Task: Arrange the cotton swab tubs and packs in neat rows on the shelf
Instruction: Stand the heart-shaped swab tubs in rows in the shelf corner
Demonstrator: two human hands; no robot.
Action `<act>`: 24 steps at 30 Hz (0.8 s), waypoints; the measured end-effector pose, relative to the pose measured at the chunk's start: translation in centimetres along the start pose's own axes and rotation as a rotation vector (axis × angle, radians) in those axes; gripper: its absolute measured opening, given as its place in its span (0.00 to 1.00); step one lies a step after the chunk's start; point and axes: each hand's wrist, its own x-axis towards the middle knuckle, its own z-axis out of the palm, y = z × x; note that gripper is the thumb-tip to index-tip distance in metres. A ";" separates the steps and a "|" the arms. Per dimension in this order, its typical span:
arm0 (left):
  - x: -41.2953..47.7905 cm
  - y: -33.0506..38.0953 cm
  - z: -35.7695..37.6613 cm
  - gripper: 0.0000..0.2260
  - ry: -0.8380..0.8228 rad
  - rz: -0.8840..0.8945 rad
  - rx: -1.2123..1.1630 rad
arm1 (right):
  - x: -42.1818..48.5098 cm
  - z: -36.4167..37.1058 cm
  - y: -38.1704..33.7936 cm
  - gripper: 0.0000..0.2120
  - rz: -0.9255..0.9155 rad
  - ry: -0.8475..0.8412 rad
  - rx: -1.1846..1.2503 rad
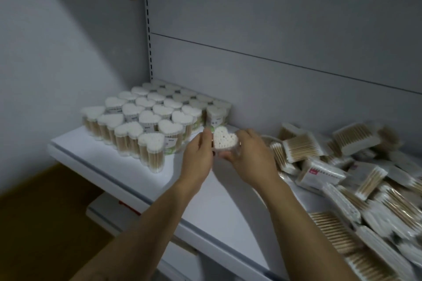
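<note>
A heart-shaped tub of cotton swabs [224, 138] is held between both hands above the white shelf [127, 173]. My left hand [199, 155] grips its left side and my right hand [252, 157] curls round its right side and bottom. To the left, several heart-shaped tubs [146, 118] stand upright in tidy rows, reaching back to the shelf's rear panel. On the right, a loose heap of flat cotton swab packs [356, 180] lies jumbled across the shelf.
A grey back panel [274, 29] with a slotted upright [148, 29] rises behind the shelf. A side wall [57, 52] closes the left. Below the shelf's front edge are a lower shelf [109, 210] and brown floor [34, 223].
</note>
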 end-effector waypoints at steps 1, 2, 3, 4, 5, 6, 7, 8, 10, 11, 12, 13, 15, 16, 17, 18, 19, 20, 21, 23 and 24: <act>0.6 0.3 -0.4 0.15 -0.007 0.056 0.043 | 1.0 0.3 0.2 0.19 0.019 -0.016 0.077; 0.9 0.5 -0.6 0.14 -0.021 0.102 0.075 | 1.8 0.6 0.6 0.17 0.032 -0.029 0.141; 1.3 0.3 -0.8 0.12 -0.035 0.139 0.114 | 2.8 1.1 0.9 0.16 0.043 -0.052 0.180; 1.7 0.0 -0.8 0.10 -0.046 0.168 0.160 | 3.8 1.8 1.1 0.15 0.050 -0.083 0.205; 2.0 -0.5 -0.8 0.07 -0.055 0.183 0.194 | 4.6 2.3 1.1 0.15 0.059 -0.119 0.234; 2.2 -0.9 -0.7 0.04 -0.058 0.182 0.216 | 5.4 2.9 1.1 0.16 0.065 -0.136 0.285; 2.7 -1.4 -0.7 0.05 -0.053 0.177 0.236 | 6.1 3.4 1.0 0.17 0.077 -0.128 0.346; 3.1 -1.8 -0.6 0.07 -0.045 0.169 0.270 | 6.6 3.9 0.9 0.18 0.093 -0.097 0.402; 3.6 -2.3 -0.6 0.12 -0.056 0.160 0.338 | 6.6 4.9 0.5 0.20 0.120 -0.006 0.485; 3.7 -2.5 -0.5 0.16 -0.074 0.155 0.360 | 6.3 5.4 0.3 0.21 0.122 0.037 0.526; 3.7 -2.7 -0.5 0.18 -0.091 0.140 0.382 | 5.9 5.9 0.0 0.21 0.116 0.068 0.570; 3.7 -2.7 -0.6 0.21 -0.099 0.123 0.401 | 5.5 6.2 -0.3 0.21 0.110 0.080 0.600; 3.7 -2.8 -0.7 0.26 -0.108 0.095 0.434 | 4.9 6.4 -0.6 0.22 0.076 0.079 0.625; 3.7 -2.9 -0.8 0.27 -0.118 0.102 0.445 | 4.8 6.4 -0.7 0.23 0.055 0.081 0.618; 3.7 -2.9 -0.9 0.28 -0.132 0.121 0.453 | 4.7 6.5 -0.6 0.25 0.046 0.072 0.589; 3.7 -3.0 -0.9 0.29 -0.144 0.143 0.458 | 4.6 6.6 -0.5 0.28 0.042 0.058 0.566; 3.6 -3.0 -1.0 0.29 -0.150 0.167 0.459 | 4.5 6.7 -0.4 0.31 0.051 0.055 0.547; 3.6 -3.1 -1.0 0.29 -0.150 0.182 0.461 | 4.5 6.9 -0.2 0.32 0.070 0.074 0.535; 3.6 -3.1 -1.1 0.29 -0.147 0.191 0.464 | 4.4 6.9 -0.1 0.31 0.098 0.114 0.529; 3.7 -3.0 -1.2 0.27 -0.130 0.208 0.462 | 4.2 6.8 -0.1 0.29 0.163 0.190 0.537; 3.7 -3.0 -1.3 0.26 -0.119 0.223 0.458 | 4.2 6.6 -0.1 0.29 0.181 0.210 0.542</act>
